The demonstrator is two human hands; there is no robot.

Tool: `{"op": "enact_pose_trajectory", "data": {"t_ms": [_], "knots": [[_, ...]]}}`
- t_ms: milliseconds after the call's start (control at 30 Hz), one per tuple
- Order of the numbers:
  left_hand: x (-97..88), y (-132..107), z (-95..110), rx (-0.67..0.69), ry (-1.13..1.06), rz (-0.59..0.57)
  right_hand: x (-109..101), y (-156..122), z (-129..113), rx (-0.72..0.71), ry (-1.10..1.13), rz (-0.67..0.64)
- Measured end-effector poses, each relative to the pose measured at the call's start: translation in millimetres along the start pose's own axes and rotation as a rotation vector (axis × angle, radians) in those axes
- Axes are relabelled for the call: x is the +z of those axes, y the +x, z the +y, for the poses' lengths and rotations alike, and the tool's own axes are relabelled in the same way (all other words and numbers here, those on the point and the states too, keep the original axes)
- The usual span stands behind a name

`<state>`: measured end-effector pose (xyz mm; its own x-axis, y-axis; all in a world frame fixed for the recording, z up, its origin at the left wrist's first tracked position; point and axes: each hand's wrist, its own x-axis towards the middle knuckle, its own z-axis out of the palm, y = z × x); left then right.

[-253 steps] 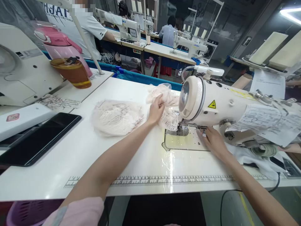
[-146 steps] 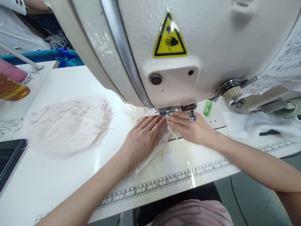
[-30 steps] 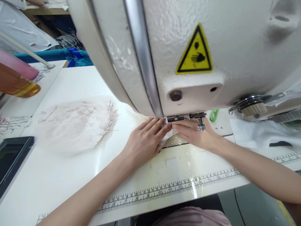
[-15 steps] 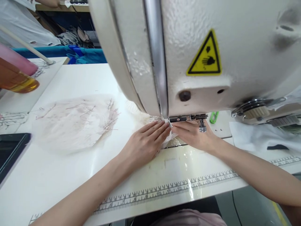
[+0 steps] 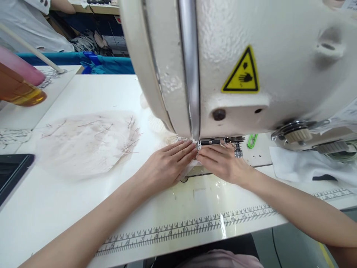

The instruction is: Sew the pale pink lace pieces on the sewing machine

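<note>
My left hand [image 5: 164,163] lies flat, fingers stretched forward, on a piece of pale, thin lacy fabric [image 5: 171,139] at the sewing machine [image 5: 228,26]. Close to its fingertips, my right hand [image 5: 224,163] has its fingers bent and pressed together at the fabric's edge, just under the metal attachment [image 5: 212,142]. The presser foot [image 5: 198,145] stands between the two sets of fingertips. Most of the fabric is covered by my hands and the machine head, and my right thumb is hidden.
A pale round patch with loose threads [image 5: 89,145] is at left on the white table, beside a dark phone-like device [image 5: 13,173]. Thread cones [image 5: 21,87] stand at far left. A green clip [image 5: 252,141] and white cloth [image 5: 301,163] lie right. Another person's arm [image 5: 63,5] shows behind.
Both hands stay at the presser foot; the fingers of my right hand look more bent. The whole view has shifted slightly, and the other person's arm shows more.
</note>
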<state>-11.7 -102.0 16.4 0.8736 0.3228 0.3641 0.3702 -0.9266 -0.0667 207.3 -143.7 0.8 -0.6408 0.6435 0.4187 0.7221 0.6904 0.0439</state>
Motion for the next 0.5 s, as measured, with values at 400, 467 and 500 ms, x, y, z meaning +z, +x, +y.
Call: {"op": "enact_pose_trajectory", "data": {"t_ms": [400,467,500], "knots": [[4.9,-0.6,10.3,-0.045,0.13,0.005,1.0,-0.9,2.4,-0.008,0.011,0.01],[5.0,1.4,13.5,-0.067,0.147,0.023,0.3,-0.7,3.1,-0.004,0.011,0.007],[5.0,2.2,15.3,-0.08,0.154,0.029,0.0,-0.6,3.6,-0.003,0.01,0.005]]}}
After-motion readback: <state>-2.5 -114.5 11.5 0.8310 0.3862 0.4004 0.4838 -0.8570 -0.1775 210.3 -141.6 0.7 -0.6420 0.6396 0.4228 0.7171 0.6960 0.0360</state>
